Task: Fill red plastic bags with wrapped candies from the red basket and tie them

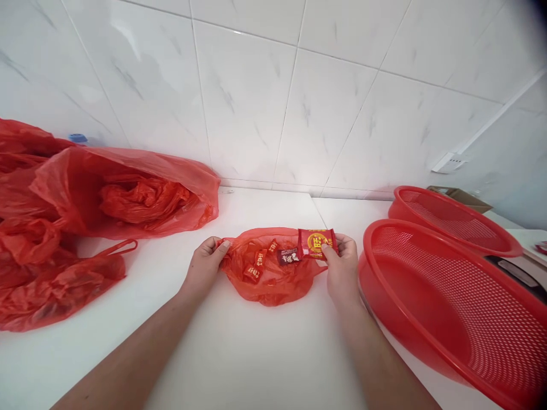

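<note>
A small red plastic bag (273, 293) lies open on the white table, its mouth facing up. My left hand (207, 262) pinches the bag's left edge between thumb and fingers. In my right hand (343, 265) is a red snack packet (315, 244) with yellow print, gripped at its right end over the right side of the bag's mouth. Inside the bag lie several small wrapped pieces: red ones (259, 259) with pale lettering to the left, and a dark brown one (288, 256) partly behind the packet.
Large red plastic bags (128, 222) are heaped on the left, one with crumpled bags inside. At right stand two red mesh baskets, a nearer one (427, 307) and a farther one (453, 219). Behind them are a cardboard box (468, 199) and a wall socket (449, 163). A tiled wall (256, 102) borders the table.
</note>
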A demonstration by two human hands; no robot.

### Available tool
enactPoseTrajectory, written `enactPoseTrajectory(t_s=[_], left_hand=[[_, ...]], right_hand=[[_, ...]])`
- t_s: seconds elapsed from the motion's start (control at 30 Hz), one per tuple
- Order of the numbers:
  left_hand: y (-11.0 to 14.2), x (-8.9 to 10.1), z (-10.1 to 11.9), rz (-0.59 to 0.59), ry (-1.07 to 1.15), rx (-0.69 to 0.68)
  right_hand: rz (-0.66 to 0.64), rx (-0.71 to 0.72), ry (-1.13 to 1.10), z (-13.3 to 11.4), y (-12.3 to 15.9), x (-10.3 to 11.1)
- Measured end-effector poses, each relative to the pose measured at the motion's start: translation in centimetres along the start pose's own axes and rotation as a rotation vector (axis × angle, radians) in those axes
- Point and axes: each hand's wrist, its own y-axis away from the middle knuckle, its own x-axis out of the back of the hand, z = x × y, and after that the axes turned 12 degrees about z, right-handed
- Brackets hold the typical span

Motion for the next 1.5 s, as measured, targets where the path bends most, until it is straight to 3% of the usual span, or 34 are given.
enactPoseTrajectory(t_s=[0.1, 0.2, 0.53, 0.77, 1.03, 1.5], left_hand=[[0.1, 0.0, 0.1, 0.008, -0.010, 0.000], [0.1, 0.0, 0.2, 0.007, -0.016, 0.003], [0.0, 0.0, -0.1, 0.003, -0.005, 0.006], [0.0, 0.0, -0.1, 0.005, -0.007, 0.010], [0.0, 0.1, -0.1, -0.012, -0.025, 0.011], [0.1, 0.1, 0.1, -0.003, -0.032, 0.009]], right_hand=[[0.046, -0.050, -0.053, 0.1, -0.7, 0.3], [0.013, -0.097, -0.044, 0.3, -0.3, 0.1], [-0.490, -0.049, 0.083, 0.2, 2.7, -1.0], [-0.392, 0.136, 0.414, 1.4, 0.7, -0.2], [-0.568, 0.416, 0.606, 2.3, 1.1, -0.4], [-0.579, 0.471, 0.678, 2.2, 1.3, -0.4]])
